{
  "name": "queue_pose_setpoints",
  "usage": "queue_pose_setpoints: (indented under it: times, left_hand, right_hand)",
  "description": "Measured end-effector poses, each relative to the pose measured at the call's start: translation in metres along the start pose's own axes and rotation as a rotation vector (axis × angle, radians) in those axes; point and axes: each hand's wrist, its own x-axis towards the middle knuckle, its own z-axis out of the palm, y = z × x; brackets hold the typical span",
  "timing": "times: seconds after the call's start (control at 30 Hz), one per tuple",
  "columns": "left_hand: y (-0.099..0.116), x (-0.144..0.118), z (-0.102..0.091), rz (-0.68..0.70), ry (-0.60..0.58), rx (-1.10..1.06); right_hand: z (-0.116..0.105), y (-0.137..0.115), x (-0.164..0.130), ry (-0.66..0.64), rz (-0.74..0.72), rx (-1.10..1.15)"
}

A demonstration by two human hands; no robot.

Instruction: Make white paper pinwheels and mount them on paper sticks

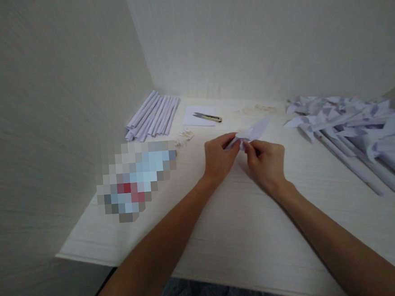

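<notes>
Folded paper: a small white piece [252, 133], creased into pointed flaps, thin and matte. It sits just above the middle of the table, pinched between your two hands, its long tip pointing up and to the right.
Left hand: your left hand [218, 158] curls around the paper's left end, thumb and forefinger closed on it, wrist low over the table.
Right hand: your right hand [265, 163] grips the paper's lower edge with closed fingertips, knuckles up, forearm stretching back towards you.
Table: pale wood-grain top [243, 226], smooth, set in a corner of off-white walls.
Scissors: small snips with yellowish handles [207, 117] lie on a flat white sheet [198, 116], behind your hands.
Rolled tubes: a neat row of white paper rolls [153, 115] lies at the back left, side by side.
Pinwheels: a heap of white folded pinwheels on paper sticks [355, 132] fills the right side.
Small bits: tiny pale pieces [185, 136] lie near the rolls; too small to tell what they are.
</notes>
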Motion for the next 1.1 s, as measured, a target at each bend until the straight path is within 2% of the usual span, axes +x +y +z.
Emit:
queue_pose_setpoints:
  times: [0.03, 0.13, 0.2, 0.23, 0.37, 0.4, 0.47, 0.57, 0.63, 0.7, 0.8, 0.87, 0.9, 0.97, 1.03, 1.1]
  left_hand:
    - [0.001, 0.000, 0.000, 0.002, 0.003, 0.014]
    - [0.002, -0.001, -0.002, 0.015, 0.000, 0.050]
    - [0.003, -0.001, -0.003, 0.024, -0.007, 0.067]
    - [0.003, -0.002, -0.003, 0.025, -0.009, 0.073]
    - [0.004, -0.002, -0.002, 0.010, -0.013, 0.068]
    - [0.004, -0.002, -0.002, 0.004, -0.016, 0.061]
    - [0.005, -0.002, -0.002, -0.005, -0.025, 0.045]
    - [0.004, -0.002, -0.002, -0.011, -0.025, 0.018]
    - [0.004, -0.003, -0.002, -0.019, -0.034, -0.004]
    - [0.004, -0.003, -0.002, -0.042, -0.042, -0.017]
    - [0.006, -0.004, 0.000, -0.068, -0.022, -0.026]
    - [0.007, -0.004, 0.001, -0.072, -0.012, -0.035]
    - [0.007, -0.004, 0.001, -0.073, -0.014, -0.039]
    - [0.007, -0.004, 0.001, -0.066, -0.019, -0.044]
    - [0.007, -0.004, 0.001, -0.049, -0.017, -0.049]
    - [0.008, -0.005, 0.000, -0.037, -0.011, -0.045]
  right_hand:
    - [0.001, 0.000, 0.001, -0.032, 0.058, 0.080]
    - [0.005, 0.001, 0.004, -0.178, 0.352, 0.452]
    - [0.005, 0.002, 0.005, -0.229, 0.455, 0.557]
    - [0.004, 0.002, 0.004, -0.222, 0.428, 0.513]
    - [-0.002, 0.003, 0.000, -0.068, 0.036, 0.062]
    - [-0.002, 0.003, 0.000, -0.045, -0.012, -0.001]
    - [-0.001, 0.005, 0.002, -0.065, 0.043, 0.033]
    - [0.001, 0.008, 0.008, -0.239, 0.333, 0.389]
    - [0.000, 0.010, 0.010, -0.276, 0.390, 0.475]
    - [-0.002, 0.011, 0.009, -0.219, 0.257, 0.325]
    - [-0.006, 0.008, 0.004, -0.100, -0.056, -0.031]
    - [-0.007, 0.005, 0.002, -0.063, -0.111, -0.104]
    - [-0.006, 0.004, 0.002, -0.068, -0.072, -0.068]
    - [-0.005, 0.002, 0.004, -0.123, 0.120, 0.130]
    - [-0.004, 0.002, 0.008, -0.245, 0.367, 0.404]
    - [-0.004, 0.003, 0.009, -0.341, 0.505, 0.578]
